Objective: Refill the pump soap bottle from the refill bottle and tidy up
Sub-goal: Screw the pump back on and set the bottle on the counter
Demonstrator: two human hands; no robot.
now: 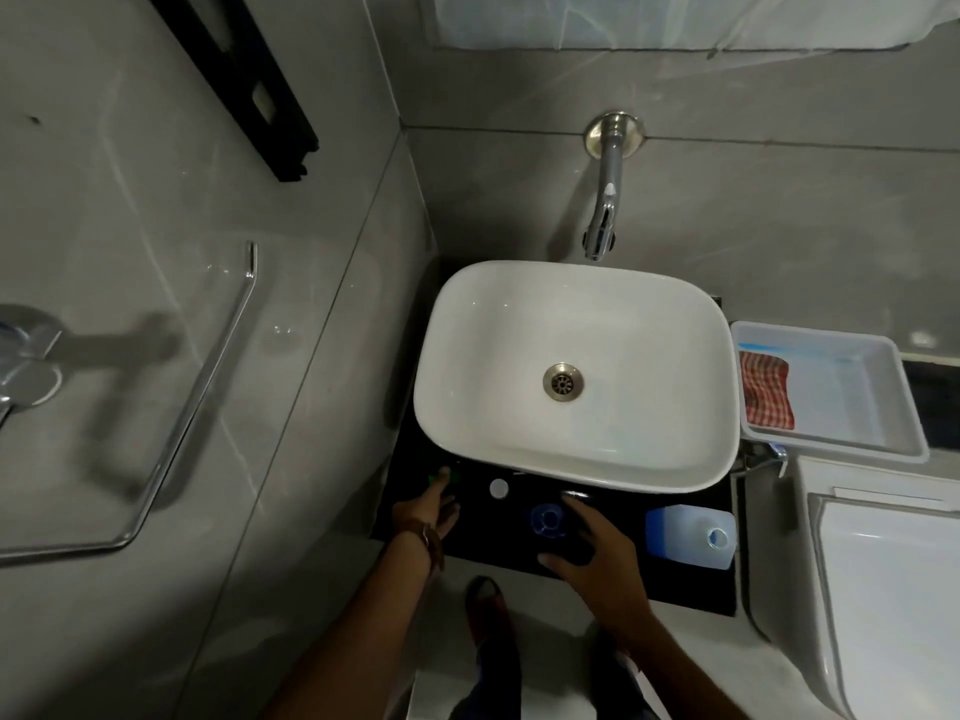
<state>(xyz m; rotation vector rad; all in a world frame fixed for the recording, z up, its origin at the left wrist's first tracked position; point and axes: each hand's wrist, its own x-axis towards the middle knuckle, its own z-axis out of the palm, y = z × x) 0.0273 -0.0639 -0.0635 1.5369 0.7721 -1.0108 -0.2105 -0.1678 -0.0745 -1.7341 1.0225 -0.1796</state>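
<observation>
A translucent refill bottle (pixel 691 535) with blue liquid stands uncapped on the black counter (pixel 675 589), in front of the sink at the right. A blue round piece (pixel 548 519), seen from above, sits at the middle of the counter, and I cannot tell if it is a funnel or a bottle top. A small white cap (pixel 498 488) lies to its left. My right hand (pixel 592 558) hovers with fingers spread just right of the blue piece. My left hand (pixel 434 506) stretches out, fingertips touching a small green object (pixel 441 478) at the sink's base.
The white basin (pixel 571 433) fills the counter's back, under a wall tap (pixel 602 220). A white tray (pixel 857 407) holding a red checked cloth (pixel 766 389) stands to the right. A toilet (pixel 883 589) is at the lower right, a glass shelf (pixel 156 485) on the left wall.
</observation>
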